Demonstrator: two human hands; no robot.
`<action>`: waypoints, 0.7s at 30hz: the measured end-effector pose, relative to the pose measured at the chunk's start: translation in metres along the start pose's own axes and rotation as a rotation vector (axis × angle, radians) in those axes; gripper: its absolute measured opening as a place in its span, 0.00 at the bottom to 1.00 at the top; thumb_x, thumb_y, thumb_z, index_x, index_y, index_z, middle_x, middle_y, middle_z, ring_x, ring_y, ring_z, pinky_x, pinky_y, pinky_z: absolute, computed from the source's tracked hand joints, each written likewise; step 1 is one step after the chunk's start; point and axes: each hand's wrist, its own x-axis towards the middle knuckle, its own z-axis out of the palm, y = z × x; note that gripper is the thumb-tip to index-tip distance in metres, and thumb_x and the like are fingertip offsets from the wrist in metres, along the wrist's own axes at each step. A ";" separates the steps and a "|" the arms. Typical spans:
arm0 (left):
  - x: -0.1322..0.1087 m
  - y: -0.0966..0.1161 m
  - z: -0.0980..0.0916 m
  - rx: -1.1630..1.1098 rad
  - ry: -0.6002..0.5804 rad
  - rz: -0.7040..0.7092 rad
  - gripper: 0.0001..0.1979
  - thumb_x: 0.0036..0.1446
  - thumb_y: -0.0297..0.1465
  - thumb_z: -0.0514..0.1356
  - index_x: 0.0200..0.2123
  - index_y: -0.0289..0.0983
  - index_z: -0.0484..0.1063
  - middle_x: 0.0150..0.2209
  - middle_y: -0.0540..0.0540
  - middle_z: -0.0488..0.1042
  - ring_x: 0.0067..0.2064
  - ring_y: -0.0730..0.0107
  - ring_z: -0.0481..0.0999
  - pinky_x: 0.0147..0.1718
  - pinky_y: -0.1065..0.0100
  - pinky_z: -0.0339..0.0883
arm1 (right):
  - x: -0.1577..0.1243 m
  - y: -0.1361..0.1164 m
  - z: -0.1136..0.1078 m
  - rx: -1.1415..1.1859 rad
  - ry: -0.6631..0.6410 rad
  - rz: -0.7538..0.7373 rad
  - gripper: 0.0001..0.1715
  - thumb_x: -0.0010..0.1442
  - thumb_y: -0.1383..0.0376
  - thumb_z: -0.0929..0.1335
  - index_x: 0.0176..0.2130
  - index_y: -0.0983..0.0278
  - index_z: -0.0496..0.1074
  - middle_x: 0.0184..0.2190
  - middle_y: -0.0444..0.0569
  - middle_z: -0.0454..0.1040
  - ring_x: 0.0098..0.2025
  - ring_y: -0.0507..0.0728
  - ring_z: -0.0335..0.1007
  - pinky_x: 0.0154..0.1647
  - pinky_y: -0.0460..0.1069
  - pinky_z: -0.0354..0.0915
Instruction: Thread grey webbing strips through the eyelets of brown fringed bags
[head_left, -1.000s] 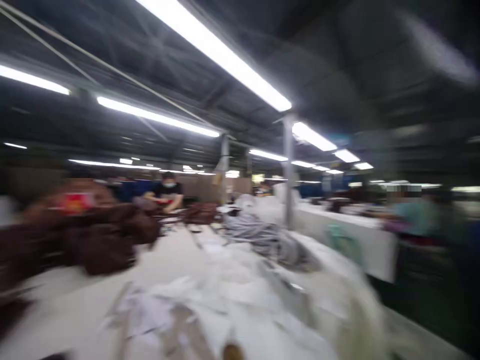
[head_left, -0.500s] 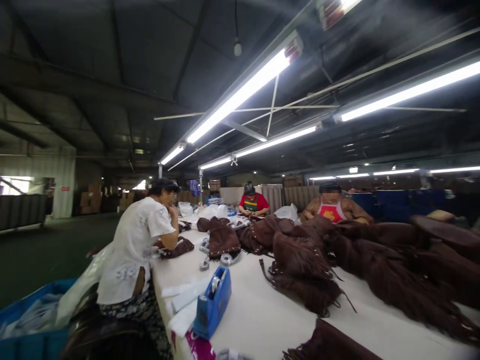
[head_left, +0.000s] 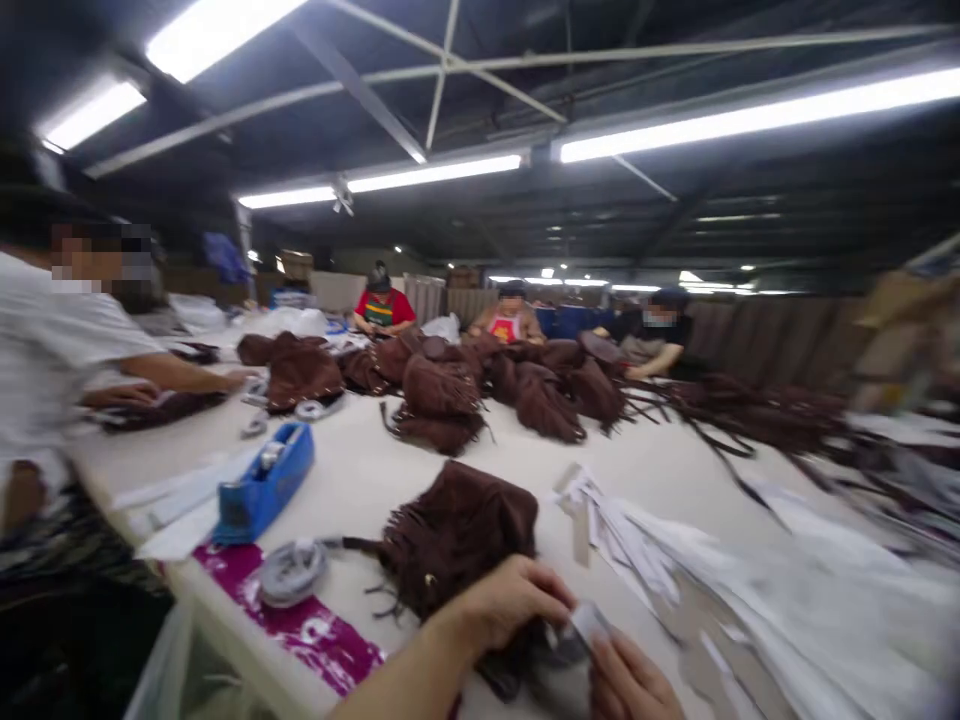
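Note:
At the lower middle, my left hand (head_left: 521, 600) and my right hand (head_left: 630, 675) are close together, fingers bent. Both pinch a pale grey strip (head_left: 591, 622), blurred, its material unclear. Dark and greyish material (head_left: 559, 665) hangs below it, partly hidden by my hands. Just beyond my left hand lies a dark brown fringed leather bag (head_left: 469, 520), with a strap end reaching left. A wrapped grey coil (head_left: 294, 572) rests left of the bag on purple-and-white plastic (head_left: 292, 630).
A blue tape dispenser (head_left: 266, 485) stands left near the table edge, beside white sheets (head_left: 176, 500). Brown fringed bags (head_left: 442, 400) lie across the table's middle. White paper strips (head_left: 611, 540) and sheeting (head_left: 810, 580) cover the right. A co-worker in white (head_left: 67, 330) leans in at left; others sit beyond.
The view has swung right and down, bringing my hands, the nearby bag and the grey strip into sight. The co-worker in white has lowered a hand from the face to the table.

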 end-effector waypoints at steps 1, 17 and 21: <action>0.007 -0.009 0.015 -0.047 -0.028 -0.010 0.09 0.40 0.31 0.67 0.24 0.32 0.73 0.21 0.52 0.70 0.23 0.76 0.65 0.27 0.71 0.60 | -0.010 0.000 -0.013 -0.003 0.058 0.014 0.27 0.49 0.44 0.72 0.39 0.60 0.71 0.15 0.35 0.55 0.13 0.47 0.51 0.11 0.44 0.55; 0.013 0.001 0.015 -0.142 -0.032 0.113 0.07 0.34 0.25 0.57 0.24 0.34 0.68 0.20 0.52 0.68 0.24 0.76 0.64 0.27 0.73 0.56 | -0.013 -0.005 -0.018 0.003 0.044 0.024 0.24 0.51 0.47 0.72 0.32 0.65 0.71 0.11 0.29 0.45 0.14 0.44 0.35 0.13 0.41 0.48; 0.016 0.005 0.012 -0.050 -0.071 0.161 0.08 0.34 0.26 0.56 0.25 0.35 0.66 0.20 0.54 0.65 0.23 0.78 0.61 0.25 0.74 0.55 | -0.011 -0.003 -0.015 -0.019 0.069 -0.012 0.24 0.52 0.46 0.72 0.29 0.65 0.69 0.11 0.30 0.46 0.14 0.44 0.36 0.13 0.40 0.48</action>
